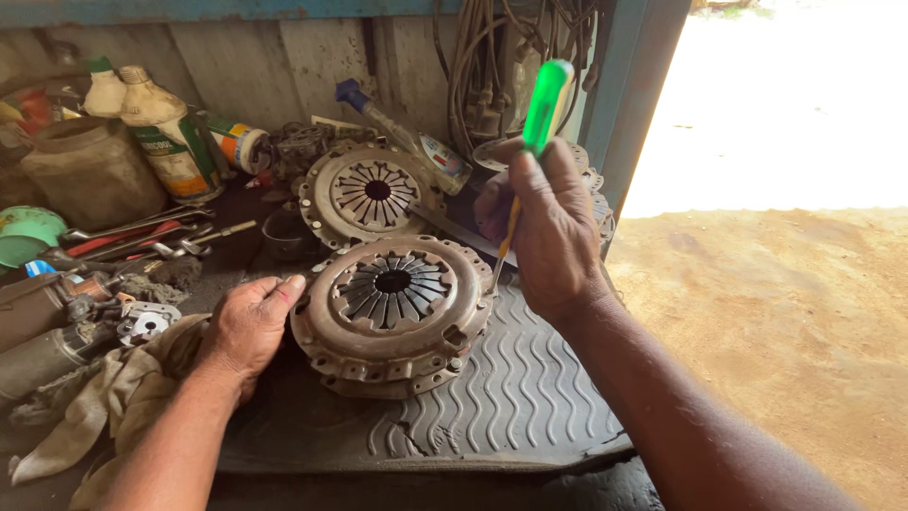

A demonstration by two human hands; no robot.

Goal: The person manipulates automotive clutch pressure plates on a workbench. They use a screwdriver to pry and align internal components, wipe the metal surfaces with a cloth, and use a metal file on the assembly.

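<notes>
Centre frame: rusty clutch cover (392, 312) still assembled, steadied by flat, empty left hand (248, 326); right hand (549, 232) gripping green-handled screwdriver (530, 161), tip at the cover's right rim.

Screwdriver (532, 151) shaft mostly hidden behind right hand (549, 232); tip contact with front clutch plate (392, 312) not resolvable. Rear clutch plate (367, 192) lower edge covered by front one. Third disc (596, 194) largely behind the hand. Bottle (170, 137) label too small to read.
</notes>
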